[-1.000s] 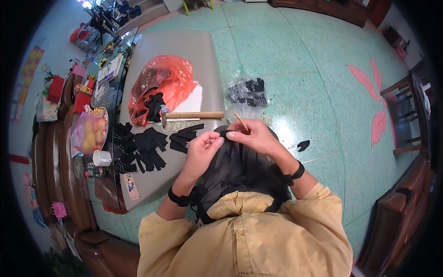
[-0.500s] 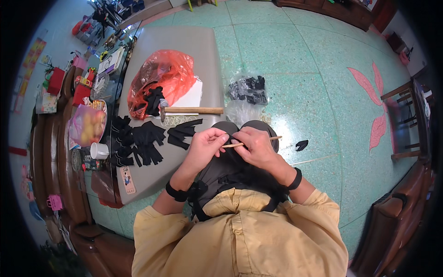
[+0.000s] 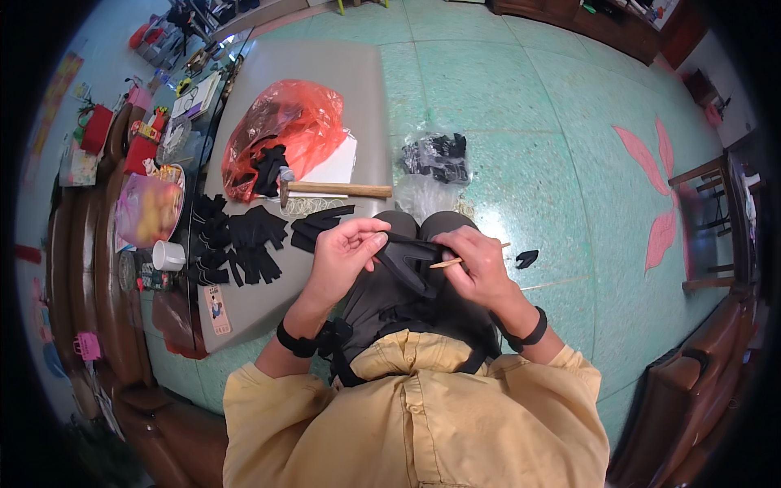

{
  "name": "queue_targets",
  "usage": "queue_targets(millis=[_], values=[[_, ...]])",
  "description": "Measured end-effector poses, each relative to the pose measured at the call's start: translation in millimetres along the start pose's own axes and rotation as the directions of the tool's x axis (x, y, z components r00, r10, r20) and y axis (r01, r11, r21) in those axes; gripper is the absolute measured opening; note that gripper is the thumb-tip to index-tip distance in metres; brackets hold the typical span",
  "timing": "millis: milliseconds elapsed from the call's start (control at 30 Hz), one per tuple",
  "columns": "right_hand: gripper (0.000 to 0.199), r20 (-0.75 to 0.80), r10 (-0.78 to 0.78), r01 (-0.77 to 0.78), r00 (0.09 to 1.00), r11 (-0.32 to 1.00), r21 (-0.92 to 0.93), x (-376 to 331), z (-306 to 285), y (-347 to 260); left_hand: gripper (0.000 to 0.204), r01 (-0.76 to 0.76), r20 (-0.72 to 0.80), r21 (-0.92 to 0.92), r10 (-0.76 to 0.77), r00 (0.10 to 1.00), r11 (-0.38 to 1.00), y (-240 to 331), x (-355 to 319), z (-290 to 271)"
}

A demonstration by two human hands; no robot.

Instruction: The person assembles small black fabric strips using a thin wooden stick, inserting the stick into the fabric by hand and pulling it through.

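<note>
Over my lap, a black fabric strip [image 3: 403, 270] is stretched between my two hands, with part of it hanging down in a loop. My left hand [image 3: 346, 256] pinches its left end between thumb and fingers. At the other end, my right hand [image 3: 476, 264] grips the strip along with a thin wooden stick [image 3: 444, 263], whose tip points left. Just beyond my left hand, more black fabric strips [image 3: 257, 229] lie in piles on the grey table [image 3: 305, 65]. A hammer [image 3: 346, 190] with a wooden handle rests on the table past them.
A red plastic bag [image 3: 313, 118] and a white sheet [image 3: 342, 163] lie behind the hammer. On the floor are a clear bag of black pieces [image 3: 439, 159] and a small black scrap [image 3: 527, 259]. A white mug [image 3: 168, 256] and a bag of fruit [image 3: 150, 213] stand at the left.
My hands have drawn apart, the left one moving left and the right one right. The black strip now shows stretched out between them, its loop hanging open.
</note>
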State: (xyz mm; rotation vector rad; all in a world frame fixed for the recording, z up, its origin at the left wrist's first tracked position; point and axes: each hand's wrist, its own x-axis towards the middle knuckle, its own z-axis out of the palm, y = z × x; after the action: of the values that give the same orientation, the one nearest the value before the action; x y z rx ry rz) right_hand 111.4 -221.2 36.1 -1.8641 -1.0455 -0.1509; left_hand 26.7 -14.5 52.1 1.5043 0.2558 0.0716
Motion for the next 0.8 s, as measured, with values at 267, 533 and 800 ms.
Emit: queue_targets(millis=[267,533,800], values=[[0.015,0.037,-0.17,0.173,0.985,0.977,-0.122,7,13,-8,0.013,0.065,0.057,-0.024,-0.063,0.996,0.998,0,-10,18],[0.023,0.059,-0.189,0.196,0.98,0.969,-0.152,-18,-8,-15,0.014,0.067,0.112,0.092,-0.077,0.991,0.993,8,-26,19],[0.018,0.084,-0.208,0.221,0.974,0.957,-0.188,-26,-20,-43,0.019,0.027,0.172,0.16,-0.055,0.984,0.987,14,-46,35]])
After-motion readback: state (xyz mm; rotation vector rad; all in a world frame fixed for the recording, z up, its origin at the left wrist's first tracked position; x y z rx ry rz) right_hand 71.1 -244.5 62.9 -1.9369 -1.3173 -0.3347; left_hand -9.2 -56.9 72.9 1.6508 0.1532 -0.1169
